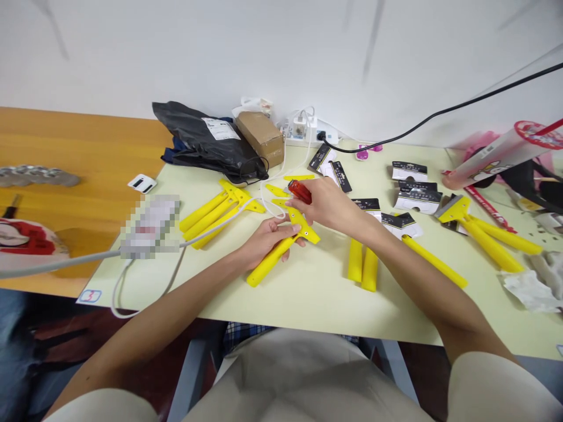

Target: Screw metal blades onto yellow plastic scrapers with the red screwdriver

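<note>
Probably light and stiff, the scraper (273,260) suits holding at its neck, where the left hand (263,239) grips; the right hand (329,204) clasps a screwdriver (300,191) above.

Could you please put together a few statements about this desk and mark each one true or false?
1. The left hand grips a yellow tool. True.
2. The right hand holds a pair of scissors. False: it holds a red-handled tool.
3. The cardboard box lies next to the black bag. True.
4. The packaging cards lie left of the black bag. False: they lie right of it.
</note>
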### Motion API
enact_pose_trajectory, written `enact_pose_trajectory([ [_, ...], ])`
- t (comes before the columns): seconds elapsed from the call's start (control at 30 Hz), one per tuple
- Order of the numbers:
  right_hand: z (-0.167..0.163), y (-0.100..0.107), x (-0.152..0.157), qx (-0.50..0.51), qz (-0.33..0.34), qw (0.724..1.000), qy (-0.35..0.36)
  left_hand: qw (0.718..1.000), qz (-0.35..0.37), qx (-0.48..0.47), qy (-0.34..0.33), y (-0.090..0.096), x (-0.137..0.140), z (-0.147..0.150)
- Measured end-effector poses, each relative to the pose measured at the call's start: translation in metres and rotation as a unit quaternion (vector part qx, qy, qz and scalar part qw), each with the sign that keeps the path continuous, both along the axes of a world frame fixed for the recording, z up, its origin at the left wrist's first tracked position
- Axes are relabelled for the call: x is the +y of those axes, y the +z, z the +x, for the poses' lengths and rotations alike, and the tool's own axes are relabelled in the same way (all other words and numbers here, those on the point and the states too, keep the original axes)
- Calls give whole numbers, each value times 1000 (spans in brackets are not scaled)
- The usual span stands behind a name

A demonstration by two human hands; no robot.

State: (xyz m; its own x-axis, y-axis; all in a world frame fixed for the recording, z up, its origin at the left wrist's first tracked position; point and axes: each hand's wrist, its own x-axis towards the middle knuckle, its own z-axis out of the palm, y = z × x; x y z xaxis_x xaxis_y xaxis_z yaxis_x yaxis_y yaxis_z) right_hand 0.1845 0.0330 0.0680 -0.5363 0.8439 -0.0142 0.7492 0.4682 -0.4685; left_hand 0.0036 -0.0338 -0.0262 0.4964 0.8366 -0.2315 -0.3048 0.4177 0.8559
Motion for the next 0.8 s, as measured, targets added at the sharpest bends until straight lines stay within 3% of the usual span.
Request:
enact_pose_trajectory([
  [0.07, 6, 8, 1, 16, -10, 1000, 11, 1000, -6, 3, 14, 1, 0, -1],
  [0.13, 17, 14, 7, 10, 22, 999, 22, 999, -16, 7, 29, 1, 1, -2],
  [0.23, 37, 15, 21, -63, 65, 996, 27, 998, -24, 5, 60, 0, 5, -7],
  [0.37, 48, -3, 37, -181, -34, 980, 71, 992, -23, -11, 123, 3, 11, -14],
  [0.5, 45, -23, 43, -197, -69, 974, 85, 984, -17, -33, 175, 9, 13, -19],
  [0.67, 42, -33, 43, -211, -120, 968, 70, 984, -21, -35, 174, 11, 14, -20],
  [0.8, 47, -27, 43, -213, -138, 964, 82, 988, -18, -28, 153, 7, 14, -19],
])
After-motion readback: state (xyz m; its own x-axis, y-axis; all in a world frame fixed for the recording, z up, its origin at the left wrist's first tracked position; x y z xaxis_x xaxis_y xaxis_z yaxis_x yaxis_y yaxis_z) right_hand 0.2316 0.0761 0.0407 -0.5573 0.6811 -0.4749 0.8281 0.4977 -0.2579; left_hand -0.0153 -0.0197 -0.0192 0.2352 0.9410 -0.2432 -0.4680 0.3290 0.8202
